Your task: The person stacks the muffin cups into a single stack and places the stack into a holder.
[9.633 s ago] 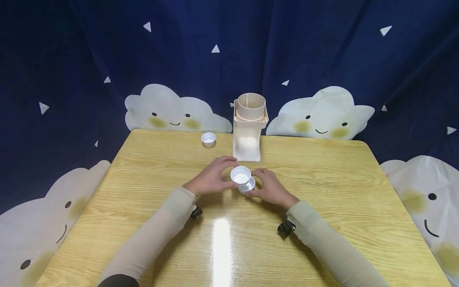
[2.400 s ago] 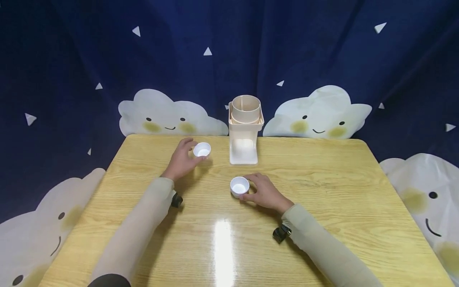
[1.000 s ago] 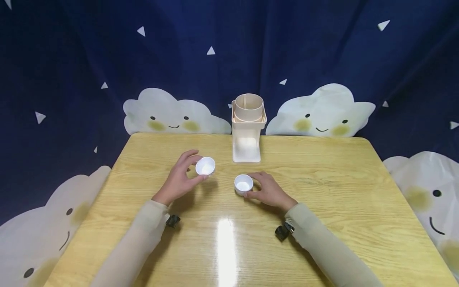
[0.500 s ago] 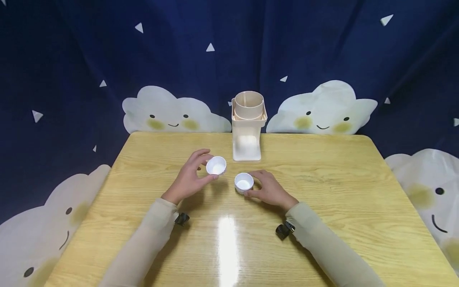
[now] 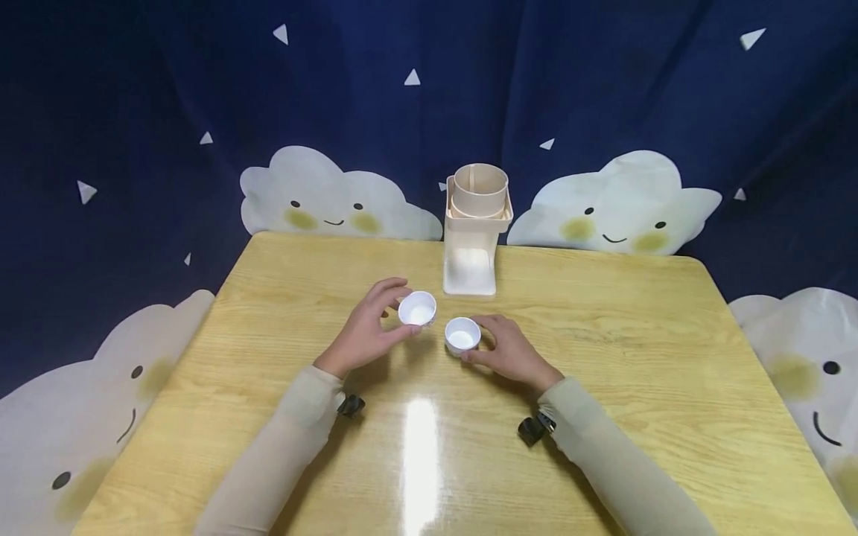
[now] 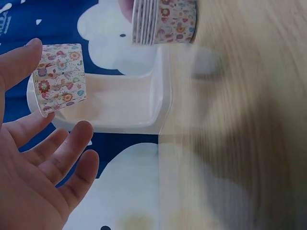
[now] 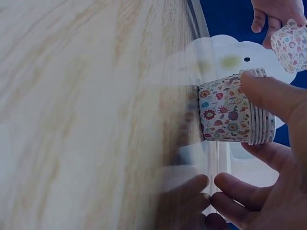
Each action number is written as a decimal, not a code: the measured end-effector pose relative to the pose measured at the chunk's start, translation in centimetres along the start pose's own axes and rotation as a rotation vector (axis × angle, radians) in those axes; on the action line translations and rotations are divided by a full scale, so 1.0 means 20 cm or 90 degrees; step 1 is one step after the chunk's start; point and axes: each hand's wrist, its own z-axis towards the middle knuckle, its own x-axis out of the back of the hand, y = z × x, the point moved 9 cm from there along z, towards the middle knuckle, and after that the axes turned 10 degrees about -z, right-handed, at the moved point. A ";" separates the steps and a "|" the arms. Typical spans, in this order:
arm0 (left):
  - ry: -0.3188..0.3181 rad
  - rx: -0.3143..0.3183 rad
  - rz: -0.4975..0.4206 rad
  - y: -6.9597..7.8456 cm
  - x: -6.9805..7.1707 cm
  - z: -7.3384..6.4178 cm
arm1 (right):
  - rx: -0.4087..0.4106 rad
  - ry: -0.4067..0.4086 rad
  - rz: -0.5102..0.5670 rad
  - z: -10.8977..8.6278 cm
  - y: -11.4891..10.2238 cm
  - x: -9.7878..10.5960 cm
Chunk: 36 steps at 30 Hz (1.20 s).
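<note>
My left hand (image 5: 369, 327) pinches a single paper baking cup (image 5: 417, 309) between thumb and fingers, held above the table and slightly tilted. White inside, it has a colourful floral print outside, plain in the left wrist view on the cup (image 6: 61, 76). Just to its right, my right hand (image 5: 509, 350) grips a nested stack of matching baking cups (image 5: 462, 336) that stands upright on the table. Several stacked rims show in the right wrist view, where thumb and finger hold the stack (image 7: 225, 110) near its top. The single cup is apart from the stack.
A cream-coloured stand (image 5: 469, 272) with a round holder (image 5: 480, 190) on top stands at the table's back edge, behind the hands. The wooden table (image 5: 603, 357) has a bright light reflection in front. A dark blue curtain (image 5: 348, 89) with clouds hangs behind.
The left hand has picked up the single cup from the back left of the table and carried it rightward, close to the stack. The right hand stays at the stack.
</note>
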 end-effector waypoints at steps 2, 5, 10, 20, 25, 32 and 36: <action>-0.007 0.001 0.002 0.00 -0.01 0.00 | 0.001 -0.001 -0.002 0.00 0.00 0.01; -0.019 0.000 0.007 0.01 -0.03 0.01 | -0.002 -0.007 -0.005 0.00 0.00 0.00; -0.030 -0.004 0.014 0.02 -0.05 0.01 | -0.002 -0.003 -0.010 0.00 0.00 0.01; -0.031 -0.011 0.012 0.05 -0.06 -0.01 | -0.009 -0.011 -0.012 0.00 -0.02 0.00; -0.032 -0.002 0.012 0.04 -0.07 -0.01 | -0.015 -0.014 -0.006 0.00 -0.02 0.01; -0.036 0.000 0.012 0.05 -0.08 0.00 | -0.013 -0.021 -0.005 0.00 -0.01 0.00; -0.040 -0.003 0.010 0.05 -0.09 0.01 | -0.015 -0.019 -0.005 0.00 -0.01 0.01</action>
